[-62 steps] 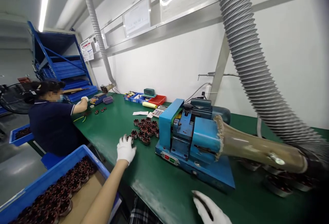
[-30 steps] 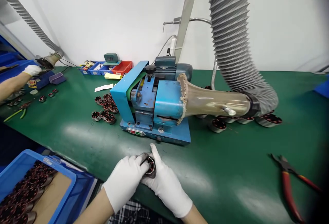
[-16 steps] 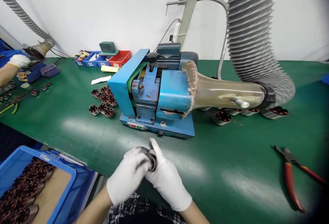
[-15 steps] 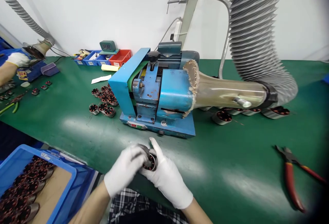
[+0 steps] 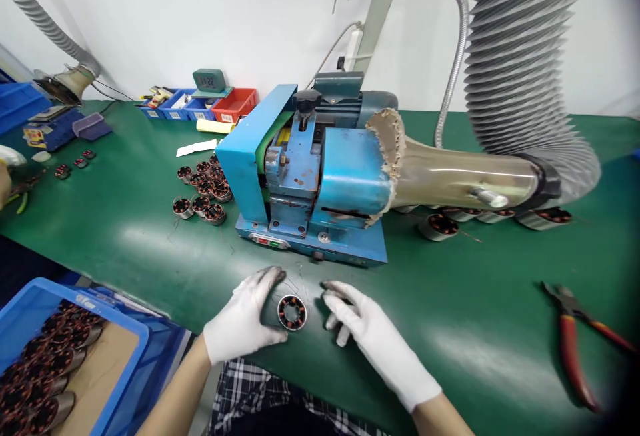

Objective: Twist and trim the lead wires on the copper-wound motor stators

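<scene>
A small round motor stator point(image 5: 292, 311) with copper windings sits upright on the green bench point(image 5: 450, 309), thin wire ends sticking up from it. My left hand point(image 5: 243, 321), in a white glove, curves loosely around its left side, index finger and thumb spread with a small gap to the part. My right hand point(image 5: 373, 337), also gloved, rests open on the mat just right of the stator and holds nothing. Dark smudges mark the fingertips of both gloves.
A blue bench machine point(image 5: 310, 176) with a funnel and ribbed extraction hose point(image 5: 525, 63) stands just behind my hands. Several stators point(image 5: 200, 193) lie to its left, more point(image 5: 440, 226) to its right. Red-handled pliers point(image 5: 575, 349) lie at the right. A blue crate point(image 5: 115, 329) of stators is at lower left.
Both hands held the stator together just above the mat; now it stands on the mat and the hands have parted, the right one moving away to the right.
</scene>
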{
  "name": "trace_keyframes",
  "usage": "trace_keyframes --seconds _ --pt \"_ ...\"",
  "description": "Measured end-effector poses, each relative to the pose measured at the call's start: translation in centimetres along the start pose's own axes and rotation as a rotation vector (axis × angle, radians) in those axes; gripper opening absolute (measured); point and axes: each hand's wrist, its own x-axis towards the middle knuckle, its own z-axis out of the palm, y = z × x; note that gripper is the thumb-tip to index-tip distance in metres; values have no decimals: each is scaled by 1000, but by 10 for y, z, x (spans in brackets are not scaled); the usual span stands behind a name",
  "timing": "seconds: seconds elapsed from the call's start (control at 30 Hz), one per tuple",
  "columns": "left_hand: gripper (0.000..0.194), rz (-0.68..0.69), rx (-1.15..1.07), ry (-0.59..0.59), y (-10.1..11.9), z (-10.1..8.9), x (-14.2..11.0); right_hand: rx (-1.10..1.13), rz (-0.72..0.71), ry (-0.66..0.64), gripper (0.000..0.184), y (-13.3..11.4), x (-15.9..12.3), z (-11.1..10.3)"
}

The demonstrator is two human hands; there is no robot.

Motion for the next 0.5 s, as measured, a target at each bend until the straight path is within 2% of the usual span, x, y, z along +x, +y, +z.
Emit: trace_keyframes --seconds 0.07,0.17,0.23,0.3,0.4,0.5 --pt "84 46 49 -3 6 10 3 -48 -35 -13 33 -6 2 10" --pt "80 45 92 129 14 26 8 178 -99 54 12 -8 10 29" --pt "71 46 111 237 20 33 11 323 -63 147 13 -5 14 41" --pt "53 65 116 298 26 35 11 388 -58 209 17 -3 15 45" --pt "32 63 130 316 35 33 11 494 -75 276 24 -14 8 28" --pt "35 47 144 332 37 33 12 694 -165 397 21 -39 -7 -14"
